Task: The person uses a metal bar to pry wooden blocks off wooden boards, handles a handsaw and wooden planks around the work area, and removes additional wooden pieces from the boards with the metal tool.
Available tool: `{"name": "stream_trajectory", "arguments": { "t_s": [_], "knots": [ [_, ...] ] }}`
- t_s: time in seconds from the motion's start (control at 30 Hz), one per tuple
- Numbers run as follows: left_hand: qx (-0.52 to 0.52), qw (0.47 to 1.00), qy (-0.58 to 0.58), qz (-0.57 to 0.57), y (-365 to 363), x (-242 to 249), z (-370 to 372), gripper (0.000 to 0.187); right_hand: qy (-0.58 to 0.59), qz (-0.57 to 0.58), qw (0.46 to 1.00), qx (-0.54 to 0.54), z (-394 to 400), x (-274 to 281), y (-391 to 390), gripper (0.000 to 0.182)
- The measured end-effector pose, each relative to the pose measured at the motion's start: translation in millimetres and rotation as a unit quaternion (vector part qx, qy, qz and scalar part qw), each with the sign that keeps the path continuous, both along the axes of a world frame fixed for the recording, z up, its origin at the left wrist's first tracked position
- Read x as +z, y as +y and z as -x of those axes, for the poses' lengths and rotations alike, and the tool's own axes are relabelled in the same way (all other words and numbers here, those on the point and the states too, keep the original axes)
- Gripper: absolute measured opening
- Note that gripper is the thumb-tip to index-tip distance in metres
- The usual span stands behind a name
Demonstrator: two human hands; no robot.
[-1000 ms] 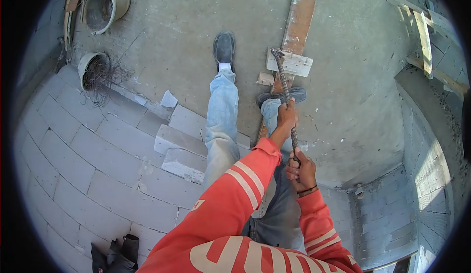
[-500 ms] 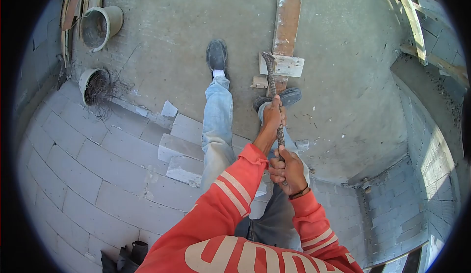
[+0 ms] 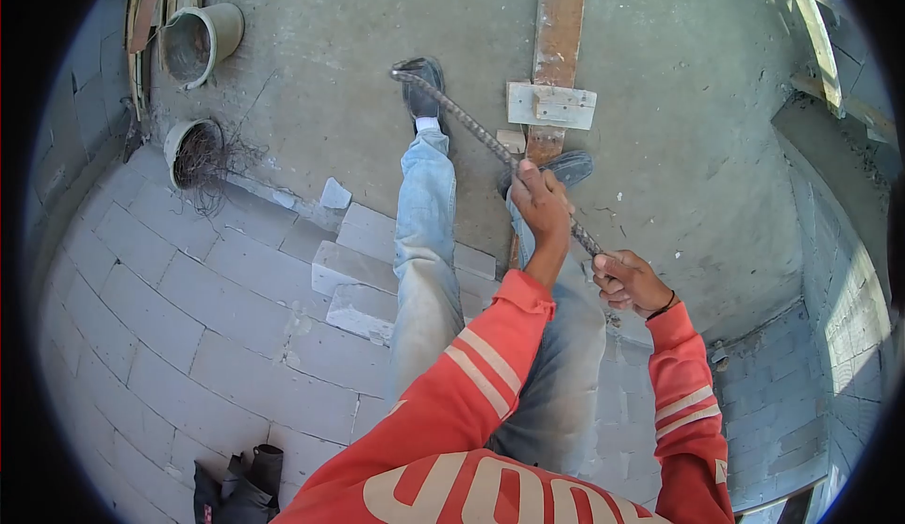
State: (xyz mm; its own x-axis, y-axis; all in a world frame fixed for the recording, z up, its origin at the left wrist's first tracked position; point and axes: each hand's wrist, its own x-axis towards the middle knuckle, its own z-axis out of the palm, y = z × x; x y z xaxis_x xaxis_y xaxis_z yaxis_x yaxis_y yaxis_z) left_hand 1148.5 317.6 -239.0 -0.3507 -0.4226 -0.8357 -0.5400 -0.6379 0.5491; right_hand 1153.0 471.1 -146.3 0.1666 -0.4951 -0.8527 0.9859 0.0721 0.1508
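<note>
A ribbed steel rebar (image 3: 473,126) with a bent tip slants across the middle of the view. My left hand (image 3: 542,205) is closed around its middle part. Lower down and to the right, my right hand (image 3: 630,282) is closed on the near end. The bent tip appears over my left shoe (image 3: 423,88). Just beyond my hands lies a long wooden plank (image 3: 560,34) with a short crosspiece (image 3: 566,106) on it. My right shoe (image 3: 569,168) is at the plank's near end, partly hidden by my left hand.
Two buckets stand at the left, one tipped (image 3: 201,45) and one holding tangled wire (image 3: 200,152). Loose pale blocks (image 3: 351,274) lie beside my left leg on a block surface (image 3: 236,298). Wooden boards lean at the upper right (image 3: 816,43). A dark bundle (image 3: 240,486) sits low left.
The rebar's bent tip has swung left, from above the crosspiece to over my left shoe. My right hand has moved right and up, farther from my left hand.
</note>
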Motion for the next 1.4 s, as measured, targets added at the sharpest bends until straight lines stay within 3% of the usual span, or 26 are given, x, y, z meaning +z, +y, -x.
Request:
{"name": "stream_trajectory", "arguments": {
  "t_s": [0.03, 0.1, 0.13, 0.2, 0.23, 0.33, 0.6, 0.77, 0.83, 0.93, 1.0, 1.07, 1.1, 1.17, 1.2, 1.27, 1.37, 1.4],
  "knots": [
    [-0.025, 0.997, -0.065, -0.043, 34.5, -25.4, -19.3, 0.041, 0.001, -0.003, 1.0, 0.005, -17.1, 3.5, 14.4, 0.033],
    [-0.222, 0.935, -0.216, 0.171, 118.5, -123.1, -91.6, 0.042, -0.118, -0.178, 0.966, -0.143, -44.8, 5.8, 37.7, 0.03],
    [-0.214, 0.94, -0.209, 0.167, 114.4, -113.0, -66.2, 0.042, -0.108, -0.182, 0.968, -0.137, -35.1, 3.0, 39.5, 0.03],
    [-0.156, 0.958, -0.225, -0.087, 69.6, -56.7, -41.7, 0.041, -0.142, -0.169, 0.957, -0.187, -41.0, 11.7, 17.1, 0.028],
    [-0.156, 0.949, -0.256, -0.096, 65.9, -31.4, -73.9, 0.041, -0.103, -0.161, 0.96, -0.206, -48.4, 16.2, 5.5, 0.028],
    [-0.171, 0.952, -0.229, -0.11, 40.1, -51.3, -28.5, 0.038, -0.133, -0.205, 0.945, -0.218, -47.2, 23.6, -20.0, 0.029],
    [-0.187, 0.94, -0.219, -0.184, -17.7, -35.8, -22.3, 0.031, -0.167, -0.233, 0.896, -0.339, -37.2, 40.8, -102.4, 0.027],
    [-0.182, 0.906, -0.228, -0.307, -89.8, -29.7, 2.3, 0.03, -0.165, -0.242, 0.847, -0.445, -17.3, 51.3, -197.1, 0.027],
    [-0.209, 0.87, -0.17, -0.414, -132.8, -39.9, 2.4, 0.031, -0.148, -0.239, 0.847, -0.452, -12.8, 55.3, -240.2, 0.026],
    [-0.338, 0.85, -0.226, -0.334, -145.5, -32.8, 20.7, 0.032, -0.145, -0.228, 0.844, -0.463, -2.0, 43.9, -262.5, 0.026],
    [-0.352, 0.859, -0.225, -0.297, -128.5, -18.5, 14.4, 0.033, -0.161, -0.184, 0.86, -0.447, -9.7, 52.1, -232.8, 0.026],
    [-0.266, 0.924, -0.178, -0.208, -109.8, -5.9, 15.1, 0.034, -0.118, -0.145, 0.911, -0.366, -19.0, 57.7, -194.2, 0.026],
    [-0.265, 0.924, -0.177, -0.21, -102.8, 4.2, 16.1, 0.034, -0.104, -0.116, 0.932, -0.328, -24.3, 60.0, -173.7, 0.027],
    [-0.144, 0.978, -0.125, -0.087, -91.0, 27.1, 16.9, 0.034, -0.082, -0.025, 0.961, -0.264, -27.3, 62.0, -131.2, 0.028],
    [-0.142, 0.978, -0.126, -0.089, -85.5, 37.7, 17.1, 0.034, -0.069, 0.008, 0.972, -0.225, -24.5, 59.8, -110.6, 0.029],
    [-0.031, 0.998, -0.052, 0.006, -72.5, 50.5, 15.3, 0.036, -0.042, 0.061, 0.987, -0.14, -11.8, 46.5, -71.3, 0.03],
    [0.003, 1.0, 0.021, 0.011, -27.7, 24.5, -11.4, 0.037, -0.042, 0.064, 0.995, -0.065, -9.0, 17.9, -13.7, 0.031],
    [-0.034, 0.998, -0.035, -0.033, -3.2, 3.6, -17.8, 0.038, -0.044, 0.06, 0.995, -0.062, -18.1, 15.6, -4.4, 0.031]
  ]
}}
